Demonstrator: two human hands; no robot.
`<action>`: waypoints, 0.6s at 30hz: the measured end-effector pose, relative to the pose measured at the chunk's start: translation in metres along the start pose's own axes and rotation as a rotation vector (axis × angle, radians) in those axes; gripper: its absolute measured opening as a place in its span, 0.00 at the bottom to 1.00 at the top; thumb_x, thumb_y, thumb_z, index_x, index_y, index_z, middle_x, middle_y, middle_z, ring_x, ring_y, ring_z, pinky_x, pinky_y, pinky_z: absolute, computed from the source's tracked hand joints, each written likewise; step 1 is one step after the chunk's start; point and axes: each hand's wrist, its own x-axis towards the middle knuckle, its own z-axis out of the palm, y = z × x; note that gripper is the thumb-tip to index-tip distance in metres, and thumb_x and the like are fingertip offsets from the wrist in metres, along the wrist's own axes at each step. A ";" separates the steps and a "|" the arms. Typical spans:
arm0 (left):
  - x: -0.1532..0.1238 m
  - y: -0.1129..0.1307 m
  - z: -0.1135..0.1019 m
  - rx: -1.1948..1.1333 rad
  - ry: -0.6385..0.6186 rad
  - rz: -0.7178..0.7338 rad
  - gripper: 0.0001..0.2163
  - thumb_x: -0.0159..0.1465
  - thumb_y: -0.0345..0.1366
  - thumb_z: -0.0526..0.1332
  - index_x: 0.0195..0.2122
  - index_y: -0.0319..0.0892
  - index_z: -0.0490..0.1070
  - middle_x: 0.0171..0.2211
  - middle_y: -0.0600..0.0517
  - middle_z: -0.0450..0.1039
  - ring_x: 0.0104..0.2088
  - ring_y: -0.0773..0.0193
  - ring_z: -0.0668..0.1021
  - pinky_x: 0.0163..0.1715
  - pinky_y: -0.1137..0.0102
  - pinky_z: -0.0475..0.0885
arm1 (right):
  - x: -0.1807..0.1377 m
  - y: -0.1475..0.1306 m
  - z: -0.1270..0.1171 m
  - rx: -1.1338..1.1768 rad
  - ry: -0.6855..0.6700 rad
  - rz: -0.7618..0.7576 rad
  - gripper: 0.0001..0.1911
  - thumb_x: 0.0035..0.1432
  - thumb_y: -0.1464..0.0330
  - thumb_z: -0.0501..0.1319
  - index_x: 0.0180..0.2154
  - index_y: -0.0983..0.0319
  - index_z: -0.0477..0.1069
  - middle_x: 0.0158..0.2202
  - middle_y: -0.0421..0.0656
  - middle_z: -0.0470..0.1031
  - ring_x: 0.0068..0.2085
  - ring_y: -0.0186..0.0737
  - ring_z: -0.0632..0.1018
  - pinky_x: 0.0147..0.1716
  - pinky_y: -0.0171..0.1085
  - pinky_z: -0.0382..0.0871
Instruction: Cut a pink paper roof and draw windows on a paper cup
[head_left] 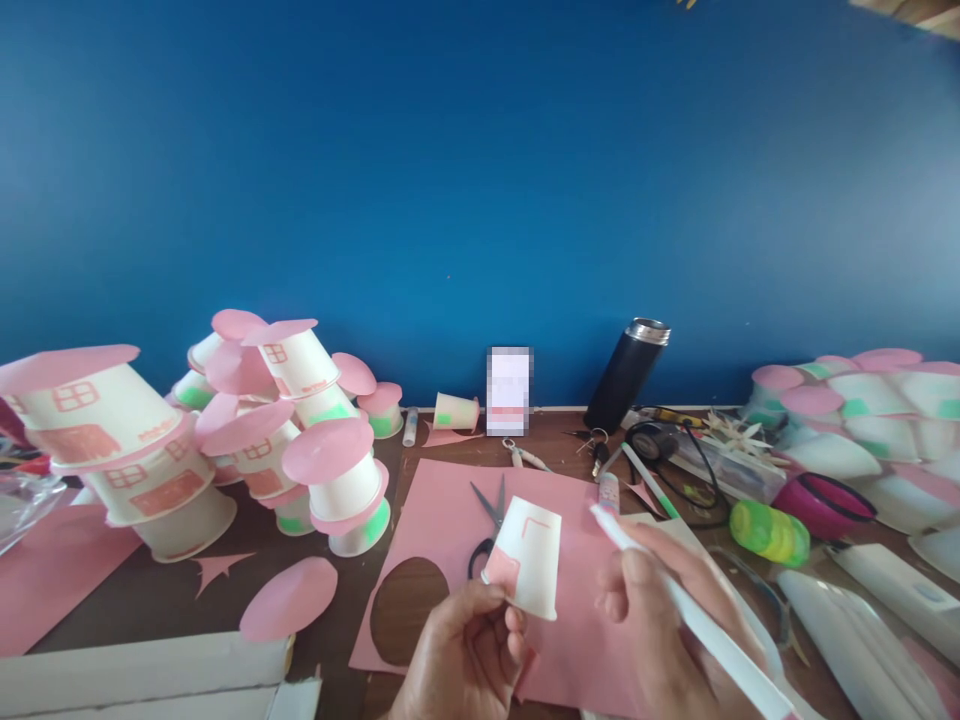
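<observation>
A white paper cup [538, 565] sits upside down and slightly tilted in my left hand [472, 640], with thumb and fingers pinching its rim. On its side are a coloured-in pink patch and a pink corner line. My right hand [667, 620] is closed around a white marker pen [709, 630], whose tip points at the cup from the right, apart from it. Below both hands lies a pink paper sheet [442, 500] with a round hole cut in it. Scissors [489, 515] rest on the sheet, partly hidden behind the cup.
Stacked cups with pink paper tops [330, 460] crowd the left; more cups [870, 400] fill the right. Against the blue wall stand a phone [508, 390] and a black bottle [628, 375]. A loose pink disc [289, 598], pliers [529, 457] and a green-yellow container [769, 532] lie around.
</observation>
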 end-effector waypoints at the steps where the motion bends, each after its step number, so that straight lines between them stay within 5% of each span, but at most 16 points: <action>1: 0.000 0.000 -0.001 -0.005 -0.016 -0.021 0.07 0.58 0.22 0.57 0.25 0.31 0.72 0.16 0.49 0.72 0.17 0.70 0.74 0.20 0.78 0.73 | 0.002 0.001 0.000 0.000 0.004 0.033 0.11 0.62 0.62 0.56 0.42 0.58 0.72 0.23 0.38 0.74 0.22 0.34 0.75 0.22 0.30 0.72; 7: 0.001 0.002 -0.005 -0.037 -0.132 -0.169 0.06 0.56 0.25 0.58 0.24 0.30 0.71 0.15 0.49 0.68 0.15 0.69 0.72 0.19 0.77 0.71 | 0.015 0.022 0.007 0.307 -0.283 0.466 0.21 0.56 0.53 0.61 0.48 0.55 0.70 0.46 0.45 0.78 0.41 0.44 0.81 0.38 0.38 0.76; 13: 0.004 0.002 -0.007 -0.045 -0.187 -0.225 0.03 0.56 0.24 0.58 0.26 0.31 0.71 0.17 0.49 0.68 0.18 0.70 0.73 0.19 0.79 0.69 | 0.009 0.021 0.022 0.811 -0.478 0.758 0.24 0.57 0.53 0.61 0.50 0.59 0.68 0.33 0.45 0.80 0.31 0.46 0.81 0.28 0.40 0.73; 18: 0.003 0.004 -0.007 -0.023 -0.170 -0.200 0.02 0.55 0.24 0.61 0.26 0.32 0.71 0.18 0.51 0.70 0.20 0.70 0.74 0.22 0.78 0.71 | 0.008 0.014 0.027 0.841 -0.453 0.784 0.23 0.57 0.53 0.61 0.49 0.59 0.68 0.31 0.43 0.79 0.27 0.44 0.79 0.23 0.37 0.70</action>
